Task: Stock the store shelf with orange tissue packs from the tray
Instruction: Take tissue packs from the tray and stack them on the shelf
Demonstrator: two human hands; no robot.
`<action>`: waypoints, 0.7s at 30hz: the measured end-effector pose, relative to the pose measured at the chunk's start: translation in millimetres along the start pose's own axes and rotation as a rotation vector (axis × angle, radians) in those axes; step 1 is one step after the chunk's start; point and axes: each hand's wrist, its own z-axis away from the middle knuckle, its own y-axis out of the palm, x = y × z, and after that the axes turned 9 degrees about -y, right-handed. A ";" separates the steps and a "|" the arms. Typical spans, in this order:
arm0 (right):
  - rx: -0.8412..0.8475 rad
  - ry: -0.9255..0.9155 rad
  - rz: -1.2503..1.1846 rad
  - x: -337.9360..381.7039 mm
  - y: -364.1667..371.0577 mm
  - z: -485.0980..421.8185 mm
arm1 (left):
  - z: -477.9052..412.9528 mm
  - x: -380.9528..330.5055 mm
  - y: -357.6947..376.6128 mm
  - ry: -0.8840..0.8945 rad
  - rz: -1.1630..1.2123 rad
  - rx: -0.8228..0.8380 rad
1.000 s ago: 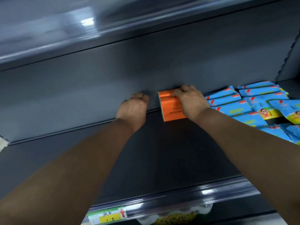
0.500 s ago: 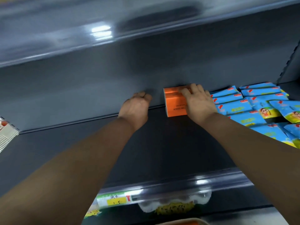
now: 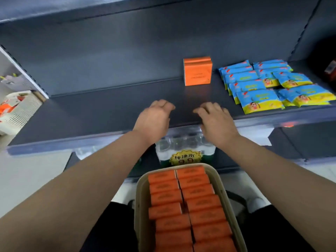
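One orange tissue pack [image 3: 197, 71] stands upright at the back of the dark grey shelf [image 3: 109, 110], against the rear wall. Both hands hover over the shelf's front edge, apart from the pack. My left hand [image 3: 154, 119] holds nothing, its fingers loosely curled. My right hand [image 3: 215, 120] is likewise empty, fingers spread and bent. Below, close to my body, a beige tray [image 3: 140, 206] holds two rows of several orange tissue packs [image 3: 189, 208].
Blue and yellow wipe packs [image 3: 269, 86] lie stacked on the shelf right of the orange pack. A shrink-wrapped case of water bottles with a yellow price tag [image 3: 185, 157] sits under the shelf. A white rack with orange-white goods [image 3: 16, 110] is at far left.
My right hand let go of the orange pack, which now stands at the shelf's back. Both hands drew back to the shelf's front edge. The view tilted down and the tray came into sight.
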 end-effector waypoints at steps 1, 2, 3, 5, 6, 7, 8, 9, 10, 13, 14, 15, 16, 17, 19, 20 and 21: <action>0.011 -0.009 -0.008 8.5 2.4 17.3 | 18.5 -2.0 4.3 0.011 0.007 0.011; 0.018 -0.014 -0.020 15.2 4.9 33.4 | 35.7 -3.4 9.9 0.022 0.020 0.020; 0.039 -0.012 -0.038 20.1 8.1 47.0 | 50.2 -3.8 16.6 0.027 0.041 0.025; 0.135 -0.003 -0.065 33.9 17.2 79.0 | 87.5 -5.8 35.5 -0.009 0.086 0.081; 0.185 -0.001 -0.077 39.9 22.2 93.0 | 105.3 -6.1 46.5 -0.033 0.100 0.128; 0.227 -0.002 -0.091 46.3 26.9 106.4 | 123.8 -5.9 58.2 -0.049 0.104 0.184; 0.268 -0.003 -0.110 52.4 31.4 118.1 | 141.2 -6.1 69.2 -0.057 0.101 0.232; 0.309 -0.003 -0.128 58.6 35.0 127.9 | 156.6 -5.7 79.3 -0.066 0.094 0.272; 0.354 0.000 -0.143 63.8 38.5 136.5 | 169.5 -4.6 88.4 -0.081 0.088 0.310; 0.448 -0.007 -0.176 76.5 48.0 157.7 | 191.7 -1.0 106.4 -0.168 0.081 0.439; 0.467 -0.013 -0.186 79.9 51.1 163.8 | 194.5 0.2 110.3 -0.190 0.077 0.475; 0.489 -0.014 -0.198 82.7 54.5 169.4 | 196.8 1.6 113.2 -0.209 0.074 0.499; 0.511 -0.014 -0.205 85.0 57.6 173.6 | 198.8 3.0 115.5 -0.230 0.074 0.515; 0.535 -0.011 -0.208 87.0 60.6 176.6 | 201.0 4.5 117.4 -0.246 0.065 0.534; 0.570 -0.013 -0.209 89.9 65.9 180.3 | 206.4 6.9 120.0 -0.244 0.022 0.562; 0.580 -0.014 -0.213 91.1 68.1 181.7 | 209.0 7.7 121.4 -0.233 -0.003 0.575; 0.585 -0.014 -0.217 92.2 69.6 182.9 | 211.3 7.7 122.6 -0.218 -0.022 0.583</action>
